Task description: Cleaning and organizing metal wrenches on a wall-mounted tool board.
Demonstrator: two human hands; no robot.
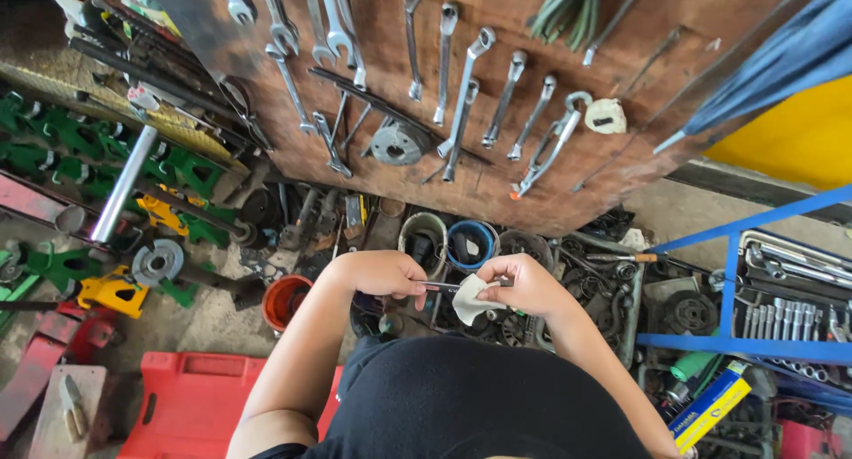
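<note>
My left hand (388,274) is closed around one end of a thin dark metal tool (441,287) held level in front of my chest. My right hand (525,283) pinches a small white cloth (472,301) against the other end of that tool. The cloth hangs down below the shaft. Both hands sit close together above a clutter of parts on the floor. The tool's right end is hidden under the cloth and my fingers.
A brown wooden board (497,184) hung with several wrenches (461,113) stands ahead. Below it lie cans (470,243), an orange bucket (286,301) and metal parts. Green and yellow stands (115,290) sit left, a red case (191,410) near left, a blue rack (737,344) of tools right.
</note>
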